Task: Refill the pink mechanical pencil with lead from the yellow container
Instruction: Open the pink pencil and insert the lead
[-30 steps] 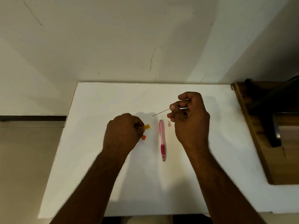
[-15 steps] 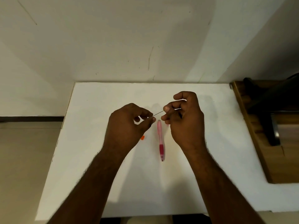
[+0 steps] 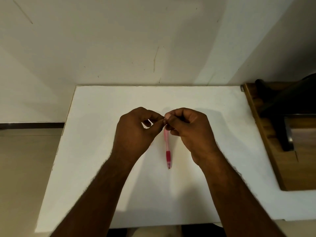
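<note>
The pink mechanical pencil (image 3: 167, 144) lies on the white table (image 3: 95, 168), its red grip and tip toward me and its top end under my fingers. My left hand (image 3: 135, 132) and my right hand (image 3: 189, 132) meet fingertip to fingertip just above that top end. Both are pinched shut where the thin lead was a moment ago. The lead itself is hidden between the fingertips. The yellow container, its orange cap and the pencil's small pink cap are out of sight behind my hands.
A dark wooden piece of furniture (image 3: 273, 159) adjoins the table's right edge, with a dark object on it. The wall runs along the table's far edge. Tiled floor shows to the left of the table.
My left hand left the yellow container and rose to the lead held in my right hand. Both hands then closed together above the pencil's top, covering the lead.
</note>
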The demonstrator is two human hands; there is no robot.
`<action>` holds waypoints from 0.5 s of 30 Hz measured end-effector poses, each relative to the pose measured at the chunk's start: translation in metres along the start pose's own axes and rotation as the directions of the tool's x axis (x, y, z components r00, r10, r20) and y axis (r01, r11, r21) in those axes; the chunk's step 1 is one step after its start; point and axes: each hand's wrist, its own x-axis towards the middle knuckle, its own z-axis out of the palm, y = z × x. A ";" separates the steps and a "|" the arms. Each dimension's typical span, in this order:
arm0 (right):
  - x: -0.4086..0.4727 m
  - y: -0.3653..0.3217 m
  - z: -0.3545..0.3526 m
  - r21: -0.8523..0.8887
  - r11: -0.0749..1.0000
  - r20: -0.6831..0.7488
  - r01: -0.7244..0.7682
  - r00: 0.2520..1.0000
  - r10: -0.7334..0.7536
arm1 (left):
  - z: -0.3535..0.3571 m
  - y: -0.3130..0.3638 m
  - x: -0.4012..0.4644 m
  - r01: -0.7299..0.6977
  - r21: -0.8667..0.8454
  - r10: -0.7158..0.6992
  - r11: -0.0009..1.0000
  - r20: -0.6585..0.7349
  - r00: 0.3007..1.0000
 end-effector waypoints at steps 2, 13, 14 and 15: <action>0.003 -0.002 -0.004 0.047 0.999 -0.084 -0.002 0.996 0.006 | 0.003 0.001 0.000 0.018 0.036 -0.018 0.999 0.009 1.000; 0.007 0.000 -0.016 0.052 0.999 -0.329 -0.008 0.944 0.025 | 0.043 0.006 -0.019 0.162 0.636 -0.347 0.755 0.178 0.921; 0.007 0.000 -0.016 0.048 0.999 -0.327 -0.008 0.945 0.023 | 0.043 0.006 -0.019 0.173 0.638 -0.359 0.750 0.173 0.917; 0.007 0.000 -0.015 0.050 0.999 -0.322 -0.007 0.947 0.023 | 0.044 0.007 -0.020 0.188 0.634 -0.372 0.750 0.169 0.913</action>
